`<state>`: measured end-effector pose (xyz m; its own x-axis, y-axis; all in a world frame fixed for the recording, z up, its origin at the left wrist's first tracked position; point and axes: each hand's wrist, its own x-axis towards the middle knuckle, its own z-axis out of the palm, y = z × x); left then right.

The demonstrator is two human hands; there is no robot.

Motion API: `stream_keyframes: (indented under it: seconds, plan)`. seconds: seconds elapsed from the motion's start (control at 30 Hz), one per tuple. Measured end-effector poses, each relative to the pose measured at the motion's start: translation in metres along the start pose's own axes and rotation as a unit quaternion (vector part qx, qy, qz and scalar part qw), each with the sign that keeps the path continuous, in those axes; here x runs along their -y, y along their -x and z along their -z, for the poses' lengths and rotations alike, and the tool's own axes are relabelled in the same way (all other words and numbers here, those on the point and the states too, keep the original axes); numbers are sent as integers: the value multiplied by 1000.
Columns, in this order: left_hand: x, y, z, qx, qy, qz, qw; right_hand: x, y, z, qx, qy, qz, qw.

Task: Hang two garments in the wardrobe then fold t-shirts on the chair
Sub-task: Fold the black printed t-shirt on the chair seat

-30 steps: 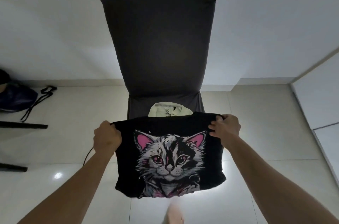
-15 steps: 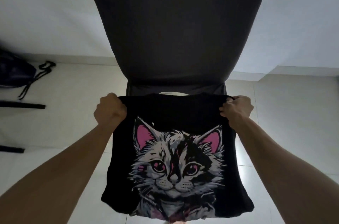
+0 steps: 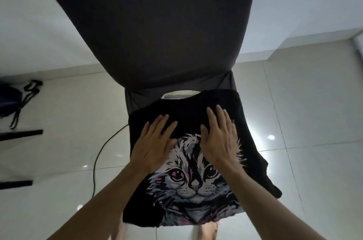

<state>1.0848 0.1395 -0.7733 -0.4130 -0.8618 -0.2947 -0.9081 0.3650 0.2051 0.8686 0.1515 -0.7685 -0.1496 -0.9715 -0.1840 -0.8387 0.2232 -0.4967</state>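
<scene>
A folded black t-shirt with a cat print (image 3: 193,184) lies on the seat of the dark grey covered chair (image 3: 153,29). Its front edge hangs over the seat. My left hand (image 3: 155,143) lies flat on the shirt's upper left, fingers straight. My right hand (image 3: 220,137) presses flat on the upper right, beside the cat's ear. A pale cream garment (image 3: 181,95) peeks out from under the black shirt at the back of the seat.
A glossy white tile floor (image 3: 306,118) surrounds the chair. A black cable (image 3: 98,159) curves across the floor at the left. A dark bag with straps (image 3: 17,98) and black furniture legs (image 3: 21,134) are at the far left. White walls stand behind.
The shirt, held up by its top corners before, now lies on the seat. Both hands have let go and spread flat on it. The view has moved closer to the chair.
</scene>
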Motion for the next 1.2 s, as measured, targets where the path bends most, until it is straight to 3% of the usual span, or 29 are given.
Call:
stream_keyframes:
  seconds: [0.1, 0.23, 0.37, 0.5, 0.63, 0.73, 0.83, 1.0, 1.1, 1.2]
  plan:
    - [9, 7, -17, 80, -21, -12, 996, 3, 40, -29, 33, 67, -37, 997]
    - [31, 6, -17, 119, -33, -35, 992, 8, 63, -49, 59, 102, -116, 986]
    - [54, 3, -11, 133, -18, -50, 990, 27, 74, -58, 35, 99, -228, 968]
    - [91, 18, -4, 157, -33, -118, 980, 67, 116, -83, -18, 55, -354, 934]
    - [110, 36, 2, 167, -72, -170, 968, 104, 160, -120, -58, 34, -386, 920]
    - [110, 49, 4, 148, -101, -228, 957, 128, 187, -145, -56, 14, -403, 914]
    - [109, 65, 0, 80, -99, -316, 940, 150, 211, -160, -60, -69, -431, 898]
    - [127, 100, -14, 31, -66, -467, 881, 184, 243, -186, -168, -104, -432, 880]
    - [140, 113, -28, 21, -125, -517, 846, 205, 260, -211, -217, -109, -402, 883]
    - [144, 119, -47, -40, -158, -532, 831, 219, 267, -237, -215, -104, -419, 876]
